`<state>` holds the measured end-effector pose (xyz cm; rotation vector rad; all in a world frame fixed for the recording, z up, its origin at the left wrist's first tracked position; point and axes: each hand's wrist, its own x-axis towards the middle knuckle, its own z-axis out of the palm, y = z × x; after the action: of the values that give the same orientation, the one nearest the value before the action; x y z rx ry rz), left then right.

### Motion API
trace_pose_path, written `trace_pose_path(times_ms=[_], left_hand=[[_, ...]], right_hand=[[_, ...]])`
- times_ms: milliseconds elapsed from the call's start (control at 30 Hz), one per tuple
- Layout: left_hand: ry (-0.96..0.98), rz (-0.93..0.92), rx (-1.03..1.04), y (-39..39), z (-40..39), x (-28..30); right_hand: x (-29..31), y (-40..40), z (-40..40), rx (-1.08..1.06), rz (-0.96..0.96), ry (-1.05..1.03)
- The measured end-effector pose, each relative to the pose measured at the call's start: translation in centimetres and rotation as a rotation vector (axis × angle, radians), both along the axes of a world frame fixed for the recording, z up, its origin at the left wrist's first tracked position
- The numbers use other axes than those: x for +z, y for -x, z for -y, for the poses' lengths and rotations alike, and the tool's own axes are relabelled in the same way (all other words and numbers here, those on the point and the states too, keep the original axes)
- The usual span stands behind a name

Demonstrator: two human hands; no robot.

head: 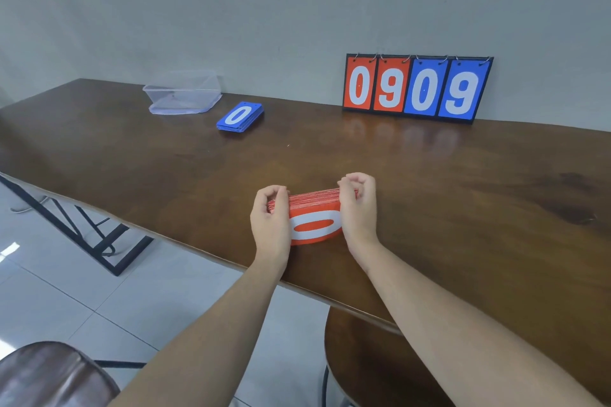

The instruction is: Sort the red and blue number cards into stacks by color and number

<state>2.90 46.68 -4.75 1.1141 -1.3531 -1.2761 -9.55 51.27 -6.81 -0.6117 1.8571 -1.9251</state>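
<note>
Head view looks down on a long brown wooden table (pixel 429 175) set against a grey wall. Near the table's front edge, a thick stack of red cards (pixel 314 213) stands on its long edge, tipped so that its front face, a white zero on red, looks toward the person. The left hand (pixel 269 220) clasps the stack's left end, fingers curled over the top corner and thumb on the near side. The right hand (pixel 358 208) clasps the right end the same way, fingers bent over the upper edge. So the stack sits squarely between the two palms, pressed from both ends, with its striped card edges showing along the top between the knuckles. Its lower edge appears to rest on the table, though the hands hide the corners.

Toward the table's back left, a stack of blue cards (pixel 240 117) lies flat, a white zero on top. Just beyond it, at the back edge, sits a clear plastic box (pixel 183 92) on what looks like its lid. At the back right, against the wall, a flip scoreboard (pixel 417 87) stands upright, reading 0 9 in red and 0 9 in blue. A brown stool seat (pixel 49 373) shows at lower left, off the table.
</note>
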Motion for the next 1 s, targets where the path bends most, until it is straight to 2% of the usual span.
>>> trace_pose_path(times_ms=[67, 200, 300, 467, 567, 667, 767, 833, 933, 1000], left_hand=[[-0.017, 0.006, 0.039, 0.2, 0.1, -0.1], [0.01, 0.067, 0.08, 0.8, -0.3, 0.3], [0.01, 0.114, 0.063, 0.7, -0.5, 0.8], [0.144, 0.297, -0.182, -1.0, 0.6, 1.3], [0.134, 0.29, -0.403, -2.6, 2.6, 2.0], [0.177, 0.406, -0.623, -3.8, 5.0, 2.7], [0.201, 0.438, -0.659, -5.2, 7.7, 3.2], [0.194, 0.402, -0.639, -6.1, 10.0, 3.1], [0.107, 0.301, -0.568, -7.6, 13.5, 2.6], [0.018, 0.197, -0.516, -8.2, 15.7, 2.3]], right_hand=[[0.1, 0.1, 0.1, -0.005, 0.016, -0.025], [0.5, 0.2, -0.4, 0.059, -0.102, -0.155], [0.6, 0.0, -0.2, 0.004, -0.148, -0.197], [2.2, 0.6, 0.2, -0.081, -0.331, -0.287], [4.1, 0.5, 1.7, -0.029, -0.506, -0.313], [5.8, -0.4, 4.2, 0.031, -0.693, -0.359], [7.1, -2.3, 7.1, 0.039, -0.772, -0.381], [7.6, -3.5, 9.2, 0.015, -0.671, -0.325], [7.7, -5.0, 12.6, 0.003, -0.261, -0.17], [7.6, -6.1, 14.2, 0.098, -0.005, -0.185]])
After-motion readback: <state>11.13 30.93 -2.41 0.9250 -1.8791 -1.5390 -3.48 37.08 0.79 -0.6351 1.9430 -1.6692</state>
